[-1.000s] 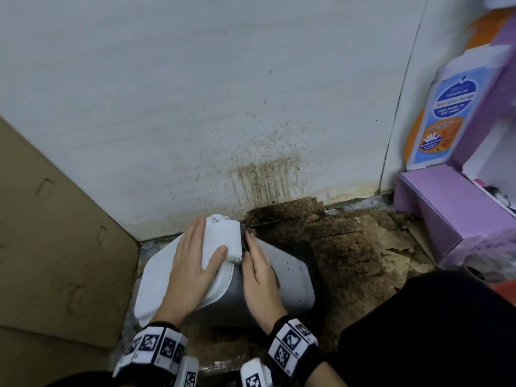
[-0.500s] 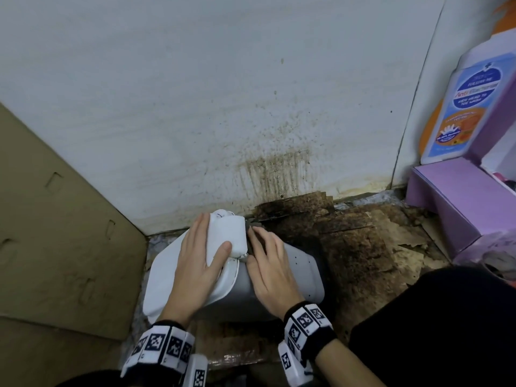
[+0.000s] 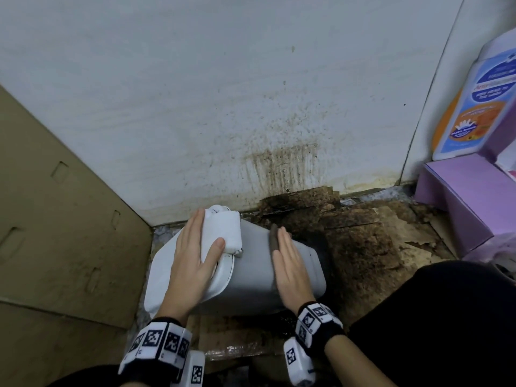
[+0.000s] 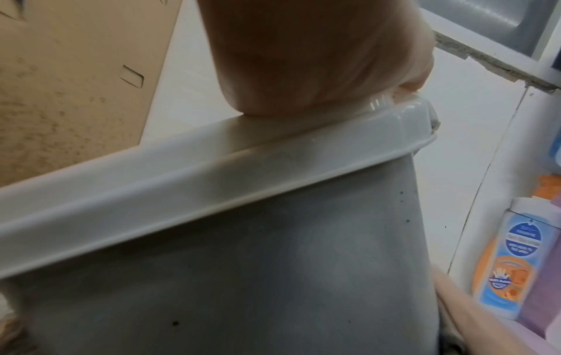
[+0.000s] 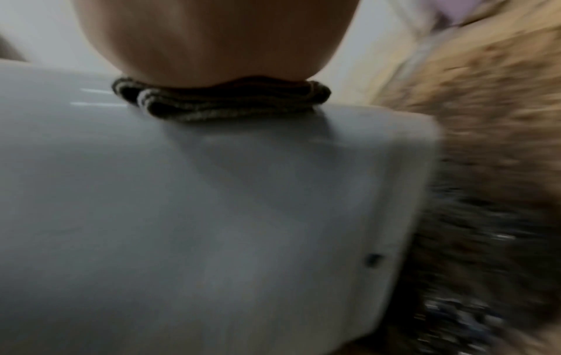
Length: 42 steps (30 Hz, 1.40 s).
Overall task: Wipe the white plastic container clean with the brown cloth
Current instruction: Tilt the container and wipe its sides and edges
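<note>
The white plastic container (image 3: 251, 272) lies on its side on the floor against the wall, lid end to the left. My left hand (image 3: 195, 255) rests on the lid (image 4: 152, 182), thumb and fingers round the white latch block (image 3: 224, 229). My right hand (image 3: 289, 263) lies flat, fingers straight, on the container's upturned grey side (image 5: 212, 216). It presses the folded brown cloth (image 3: 274, 238) onto that side. In the right wrist view the cloth (image 5: 221, 100) shows as a folded edge under the palm. Small dark specks dot the container wall (image 4: 303, 264).
Stained, crumbling cardboard (image 3: 363, 241) covers the floor right of the container. The white wall (image 3: 251, 107) behind carries brown drip marks. A cardboard box (image 3: 55, 219) stands at the left. A purple box (image 3: 469, 196) and a blue-orange bottle (image 3: 474, 107) stand at the right.
My right hand with the cloth has slid rightward along the container's side, away from the lid. The left hand has kept its hold on the lid.
</note>
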Tool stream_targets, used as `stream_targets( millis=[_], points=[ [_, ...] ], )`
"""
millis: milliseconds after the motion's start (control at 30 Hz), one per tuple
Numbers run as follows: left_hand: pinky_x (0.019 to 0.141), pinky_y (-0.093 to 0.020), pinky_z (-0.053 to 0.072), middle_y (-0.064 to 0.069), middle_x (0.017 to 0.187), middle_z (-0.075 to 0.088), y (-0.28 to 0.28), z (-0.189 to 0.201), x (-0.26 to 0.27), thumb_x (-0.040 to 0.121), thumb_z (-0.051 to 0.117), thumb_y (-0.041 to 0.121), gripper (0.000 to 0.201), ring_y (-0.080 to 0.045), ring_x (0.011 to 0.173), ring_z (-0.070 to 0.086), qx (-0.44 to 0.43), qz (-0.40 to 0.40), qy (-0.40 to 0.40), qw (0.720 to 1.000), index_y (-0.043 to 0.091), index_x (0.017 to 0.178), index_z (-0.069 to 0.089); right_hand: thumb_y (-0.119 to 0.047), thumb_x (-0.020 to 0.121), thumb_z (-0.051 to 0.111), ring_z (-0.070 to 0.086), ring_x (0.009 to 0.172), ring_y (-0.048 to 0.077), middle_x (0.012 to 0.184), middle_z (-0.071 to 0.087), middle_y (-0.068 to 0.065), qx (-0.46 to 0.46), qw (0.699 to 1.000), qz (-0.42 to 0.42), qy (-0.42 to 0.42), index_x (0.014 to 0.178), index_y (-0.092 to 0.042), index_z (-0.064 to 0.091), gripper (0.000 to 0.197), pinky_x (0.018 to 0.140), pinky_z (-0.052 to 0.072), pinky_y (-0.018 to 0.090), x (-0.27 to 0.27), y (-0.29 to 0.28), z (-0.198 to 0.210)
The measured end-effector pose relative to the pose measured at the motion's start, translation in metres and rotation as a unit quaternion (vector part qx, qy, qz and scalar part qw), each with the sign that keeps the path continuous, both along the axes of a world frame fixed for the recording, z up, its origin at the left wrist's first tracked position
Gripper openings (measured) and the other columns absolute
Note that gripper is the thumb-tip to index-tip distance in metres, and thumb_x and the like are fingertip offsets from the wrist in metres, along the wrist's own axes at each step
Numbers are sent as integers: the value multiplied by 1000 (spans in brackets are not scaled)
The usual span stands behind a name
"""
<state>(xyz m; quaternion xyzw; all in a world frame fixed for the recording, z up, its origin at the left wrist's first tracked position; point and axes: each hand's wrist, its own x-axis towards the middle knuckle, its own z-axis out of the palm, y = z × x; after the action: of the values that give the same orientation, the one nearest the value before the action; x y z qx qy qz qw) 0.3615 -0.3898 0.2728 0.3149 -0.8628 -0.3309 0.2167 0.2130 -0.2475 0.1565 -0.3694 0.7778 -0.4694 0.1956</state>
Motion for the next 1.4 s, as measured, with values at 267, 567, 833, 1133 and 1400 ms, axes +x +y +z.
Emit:
stream_targets(
  millis=[267, 567, 833, 1133, 1400],
  points=[
    [126, -34, 14, 16, 168, 19, 0, 1, -3, 89, 29, 82, 86, -2, 153, 15, 1, -3, -7, 1000, 35, 160, 17, -22, 111, 20, -7, 152, 3, 170, -7, 0, 115, 988, -55, -89, 161, -14, 0, 53, 121, -9, 19, -34, 19, -43],
    [128, -38, 14, 9, 168, 22, -3, -1, -8, 88, 26, 83, 92, -6, 154, 16, -25, -13, -13, 1000, 26, 161, 21, -39, 104, 10, -3, 150, -3, 169, 3, -11, 27, 988, -116, -101, 161, -23, 9, 60, 123, -5, 22, 10, -6, 3],
    [128, -39, 14, 6, 168, 23, -3, -3, -10, 90, 29, 74, 86, -9, 154, 17, -27, -13, -13, 999, 24, 161, 22, -59, 84, -9, -14, 148, -8, 157, -11, -25, -58, 992, -17, -109, 154, -34, -6, 75, 123, -7, 22, 54, -29, 83],
    [127, -41, 16, 8, 168, 22, -1, -5, -9, 86, 23, 88, 97, -8, 154, 17, -27, -16, 1, 1000, 26, 161, 21, -32, 105, 19, 12, 151, 2, 168, 7, -20, -82, 995, 48, 34, 161, -33, 9, 58, 125, 14, 30, 36, -6, 61],
    [128, -37, 14, 9, 169, 19, 8, -3, -15, 86, 21, 88, 93, -5, 155, 13, -41, -22, -8, 999, 31, 160, 16, -34, 105, 20, 13, 156, 9, 169, 18, -9, -129, 985, 3, 112, 161, -20, 20, 57, 126, 16, 45, 27, -12, 36]
  ],
)
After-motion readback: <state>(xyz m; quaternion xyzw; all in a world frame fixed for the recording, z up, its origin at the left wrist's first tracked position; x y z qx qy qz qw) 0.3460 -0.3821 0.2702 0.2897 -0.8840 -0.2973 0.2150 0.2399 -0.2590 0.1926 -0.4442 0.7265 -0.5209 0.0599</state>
